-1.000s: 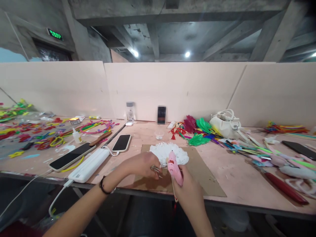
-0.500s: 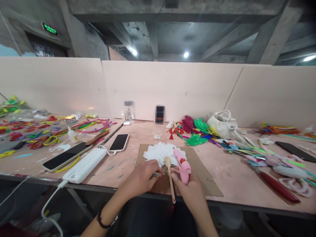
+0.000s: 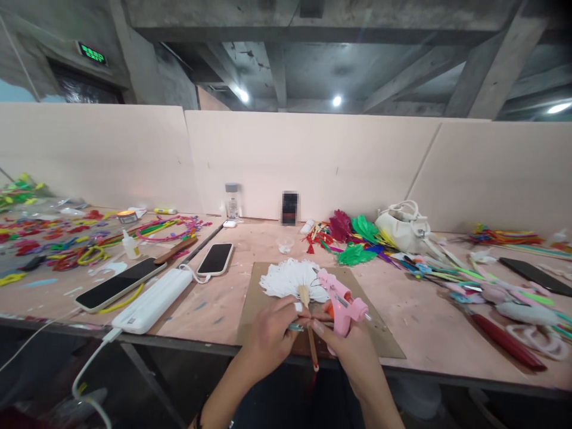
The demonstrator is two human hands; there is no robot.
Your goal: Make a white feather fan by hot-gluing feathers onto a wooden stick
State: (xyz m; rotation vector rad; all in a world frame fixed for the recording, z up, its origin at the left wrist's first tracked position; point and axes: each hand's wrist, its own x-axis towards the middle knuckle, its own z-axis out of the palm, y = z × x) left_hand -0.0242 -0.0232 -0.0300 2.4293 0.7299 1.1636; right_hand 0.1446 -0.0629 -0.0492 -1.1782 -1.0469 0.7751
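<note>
A white fan [image 3: 286, 278] with a feathery, ragged edge lies on a brown board [image 3: 379, 336]. Its wooden handle [image 3: 313, 348] points toward me past the table edge. My left hand [image 3: 274, 328] is closed, with its fingertips pinched at the upper handle. A thin pale bluish piece [image 3: 295, 327] sticks out of that hand, its kind unclear. In my right hand [image 3: 351, 345] is a pink hot glue gun [image 3: 342, 304], tilted with its nozzle toward the upper left. The right thumb and fingertips meet the left ones over the handle, hiding part of it.
To the left lie a white power bank [image 3: 154, 301], two phones [image 3: 215, 260] and a glue bottle [image 3: 131, 245]. Coloured feathers [image 3: 357, 253], a white bag [image 3: 402, 227] and a red-handled tool [image 3: 509, 341] lie to the right. A pale partition [image 3: 313, 161] stands behind.
My left hand has shifted right and toward me onto the fan handle. The glue gun has turned from nearly in line with my view to side-on, its rear swinging right.
</note>
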